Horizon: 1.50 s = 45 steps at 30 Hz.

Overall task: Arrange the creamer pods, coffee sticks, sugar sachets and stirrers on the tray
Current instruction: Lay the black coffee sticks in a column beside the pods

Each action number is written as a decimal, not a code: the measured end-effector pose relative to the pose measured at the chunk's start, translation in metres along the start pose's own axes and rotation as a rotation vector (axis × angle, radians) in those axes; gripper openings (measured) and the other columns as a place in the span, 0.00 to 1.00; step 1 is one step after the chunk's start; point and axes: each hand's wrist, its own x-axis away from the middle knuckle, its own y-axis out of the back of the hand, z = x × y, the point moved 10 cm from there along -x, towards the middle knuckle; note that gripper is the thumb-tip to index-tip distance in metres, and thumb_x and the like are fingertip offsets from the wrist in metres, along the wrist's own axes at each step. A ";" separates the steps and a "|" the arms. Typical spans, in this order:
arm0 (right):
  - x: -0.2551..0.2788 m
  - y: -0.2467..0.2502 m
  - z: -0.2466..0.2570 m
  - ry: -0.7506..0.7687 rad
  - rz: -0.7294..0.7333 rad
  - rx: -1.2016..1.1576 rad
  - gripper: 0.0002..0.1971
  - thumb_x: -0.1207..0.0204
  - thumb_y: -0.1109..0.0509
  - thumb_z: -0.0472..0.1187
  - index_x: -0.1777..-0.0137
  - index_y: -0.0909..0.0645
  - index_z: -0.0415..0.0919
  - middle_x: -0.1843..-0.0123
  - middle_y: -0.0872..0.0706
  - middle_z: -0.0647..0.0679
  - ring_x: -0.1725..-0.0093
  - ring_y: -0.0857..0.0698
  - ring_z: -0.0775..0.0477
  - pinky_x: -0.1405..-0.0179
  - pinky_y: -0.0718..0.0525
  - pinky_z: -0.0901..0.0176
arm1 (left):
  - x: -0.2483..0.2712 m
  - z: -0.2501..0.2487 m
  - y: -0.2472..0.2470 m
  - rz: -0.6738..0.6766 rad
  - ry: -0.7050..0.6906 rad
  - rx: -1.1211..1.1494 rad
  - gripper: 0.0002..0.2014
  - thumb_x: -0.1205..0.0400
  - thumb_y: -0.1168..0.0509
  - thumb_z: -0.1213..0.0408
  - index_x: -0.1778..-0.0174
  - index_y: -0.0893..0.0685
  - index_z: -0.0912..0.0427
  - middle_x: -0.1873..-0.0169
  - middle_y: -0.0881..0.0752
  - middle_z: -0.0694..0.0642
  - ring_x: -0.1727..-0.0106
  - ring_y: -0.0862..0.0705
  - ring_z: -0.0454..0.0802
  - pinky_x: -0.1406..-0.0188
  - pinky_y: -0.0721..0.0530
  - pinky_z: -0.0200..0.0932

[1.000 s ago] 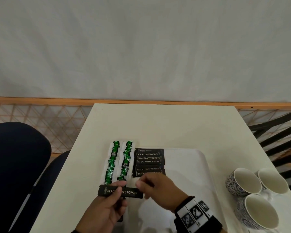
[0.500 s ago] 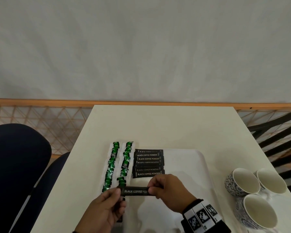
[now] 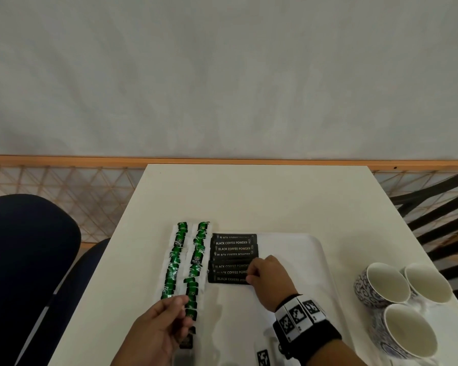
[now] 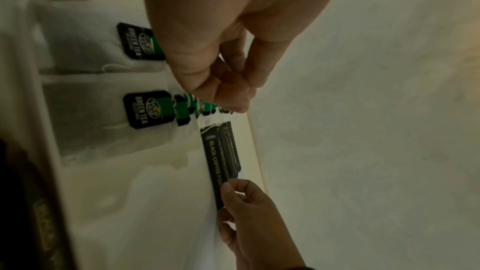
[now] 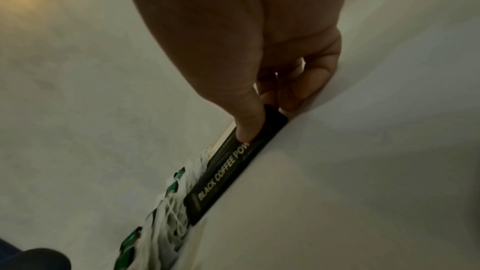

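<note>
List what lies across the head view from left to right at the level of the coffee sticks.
Dark chair → green tea bags → coffee sticks → right hand → bare tray → patterned cups.

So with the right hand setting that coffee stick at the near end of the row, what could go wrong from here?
The right hand pinches the nearest coffee stick flush against the row of coffee sticks; a push on release may skew those neighbours. The left hand hovers over the green tea bags, so a careless brush could disturb those columns. The three cups stand close beside the tray near the right wrist; a wide withdrawal might knock them.
</note>
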 end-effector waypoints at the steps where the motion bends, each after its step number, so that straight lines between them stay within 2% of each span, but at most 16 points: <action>1: -0.001 -0.001 0.001 -0.002 -0.010 0.002 0.07 0.22 0.32 0.42 0.60 0.25 0.53 0.50 0.25 0.50 0.52 0.21 0.50 0.52 0.22 0.65 | 0.000 -0.001 0.003 -0.005 -0.002 -0.003 0.07 0.18 0.38 0.72 0.51 0.16 0.72 0.75 0.22 0.61 0.76 0.20 0.54 0.84 0.19 0.39; 4: 0.000 -0.001 0.002 -0.006 -0.033 0.026 0.04 0.21 0.33 0.43 0.56 0.26 0.51 0.49 0.26 0.49 0.52 0.21 0.48 0.49 0.19 0.59 | 0.006 -0.007 0.014 -0.019 -0.029 -0.021 0.07 0.17 0.39 0.72 0.52 0.17 0.72 0.78 0.21 0.59 0.77 0.19 0.54 0.84 0.19 0.38; 8: 0.006 0.003 0.008 0.004 -0.055 0.060 0.05 0.19 0.36 0.45 0.47 0.28 0.47 0.46 0.29 0.49 0.50 0.24 0.48 0.51 0.23 0.61 | 0.021 -0.021 0.039 -0.068 -0.078 -0.072 0.07 0.17 0.40 0.72 0.54 0.17 0.70 0.76 0.22 0.60 0.72 0.21 0.57 0.84 0.20 0.40; 11: 0.025 0.009 0.026 0.085 -0.068 0.098 0.08 0.20 0.35 0.47 0.46 0.29 0.48 0.47 0.28 0.51 0.51 0.24 0.50 0.51 0.22 0.62 | 0.030 -0.025 0.062 -0.108 -0.114 -0.141 0.07 0.17 0.39 0.72 0.53 0.17 0.71 0.74 0.22 0.60 0.69 0.23 0.57 0.76 0.25 0.42; 14: 0.063 -0.010 0.055 0.258 0.148 0.202 0.11 0.21 0.34 0.54 0.45 0.26 0.51 0.48 0.24 0.56 0.48 0.24 0.53 0.47 0.24 0.62 | 0.039 -0.020 0.085 -0.155 -0.141 -0.265 0.07 0.17 0.37 0.72 0.55 0.15 0.72 0.71 0.22 0.63 0.67 0.22 0.58 0.69 0.27 0.45; 18: 0.128 -0.054 0.072 0.381 0.562 0.434 0.25 0.25 0.33 0.63 0.39 0.22 0.44 0.41 0.19 0.44 0.41 0.21 0.43 0.42 0.22 0.50 | 0.045 0.002 0.100 -0.137 -0.106 -0.515 0.07 0.18 0.36 0.73 0.58 0.14 0.72 0.71 0.18 0.63 0.67 0.21 0.59 0.68 0.25 0.46; 21: 0.149 -0.067 0.072 0.380 0.591 0.573 0.33 0.27 0.33 0.65 0.35 0.26 0.37 0.38 0.24 0.38 0.38 0.25 0.38 0.43 0.23 0.45 | 0.052 0.019 0.097 -0.060 -0.119 -0.765 0.08 0.18 0.34 0.66 0.61 0.12 0.57 0.70 0.14 0.57 0.68 0.18 0.51 0.67 0.22 0.43; 24: 0.159 -0.066 0.077 0.397 0.493 0.580 0.35 0.30 0.33 0.69 0.35 0.28 0.40 0.38 0.26 0.41 0.38 0.27 0.39 0.41 0.25 0.45 | 0.066 0.033 0.082 0.070 -0.196 -1.159 0.03 0.23 0.30 0.53 0.62 0.16 0.38 0.61 0.12 0.47 0.62 0.16 0.39 0.58 0.19 0.32; 25: 0.163 -0.065 0.079 0.402 0.477 0.573 0.36 0.31 0.33 0.70 0.35 0.28 0.41 0.38 0.26 0.42 0.38 0.28 0.40 0.40 0.25 0.45 | 0.072 0.038 0.076 0.107 -0.220 -1.246 0.04 0.26 0.28 0.49 0.60 0.18 0.38 0.58 0.14 0.45 0.60 0.16 0.38 0.56 0.19 0.31; 28: 0.180 -0.070 0.080 0.429 0.490 0.599 0.39 0.33 0.32 0.71 0.32 0.31 0.42 0.37 0.27 0.43 0.37 0.28 0.40 0.38 0.25 0.43 | 0.087 0.058 0.064 0.162 -0.247 -1.402 0.21 0.35 0.25 0.42 0.51 0.26 0.38 0.51 0.24 0.41 0.55 0.19 0.39 0.54 0.20 0.32; 31: 0.196 -0.081 0.080 0.479 0.481 0.668 0.42 0.35 0.28 0.69 0.30 0.34 0.41 0.36 0.28 0.42 0.38 0.27 0.38 0.39 0.23 0.40 | 0.098 0.074 0.057 0.168 -0.255 -1.424 0.31 0.38 0.25 0.41 0.44 0.32 0.40 0.49 0.29 0.39 0.54 0.23 0.39 0.54 0.22 0.35; 33: 0.204 -0.092 0.078 0.495 0.464 0.713 0.36 0.29 0.29 0.60 0.29 0.35 0.38 0.33 0.29 0.39 0.37 0.27 0.36 0.40 0.23 0.40 | 0.099 0.082 0.055 0.139 -0.283 -1.455 0.31 0.37 0.25 0.42 0.43 0.33 0.42 0.48 0.29 0.41 0.52 0.23 0.40 0.52 0.22 0.38; 36: 0.209 -0.105 0.072 0.453 0.480 0.722 0.32 0.25 0.30 0.52 0.28 0.35 0.36 0.31 0.29 0.37 0.34 0.27 0.35 0.40 0.25 0.41 | 0.095 0.090 0.060 0.081 -0.304 -1.510 0.27 0.34 0.28 0.43 0.46 0.34 0.43 0.46 0.27 0.45 0.46 0.22 0.47 0.48 0.21 0.45; 38: 0.214 -0.111 0.072 0.429 0.516 0.701 0.31 0.27 0.28 0.51 0.29 0.33 0.37 0.32 0.26 0.38 0.35 0.24 0.35 0.40 0.24 0.43 | 0.092 0.092 0.062 0.049 -0.320 -1.518 0.19 0.31 0.32 0.45 0.53 0.35 0.41 0.48 0.26 0.47 0.46 0.21 0.50 0.51 0.23 0.46; 41: 0.220 -0.116 0.076 0.437 0.535 0.659 0.24 0.25 0.30 0.44 0.32 0.29 0.36 0.34 0.21 0.38 0.37 0.19 0.35 0.41 0.20 0.46 | 0.091 0.095 0.062 0.015 -0.372 -1.576 0.14 0.26 0.36 0.51 0.64 0.39 0.41 0.55 0.30 0.45 0.43 0.22 0.53 0.58 0.33 0.43; 45: 0.223 -0.121 0.077 0.431 0.562 0.645 0.24 0.27 0.29 0.41 0.33 0.28 0.35 0.34 0.23 0.36 0.37 0.20 0.34 0.40 0.18 0.45 | 0.090 0.100 0.064 0.025 -0.425 -1.605 0.14 0.25 0.37 0.54 0.64 0.39 0.41 0.61 0.35 0.41 0.42 0.23 0.52 0.57 0.35 0.41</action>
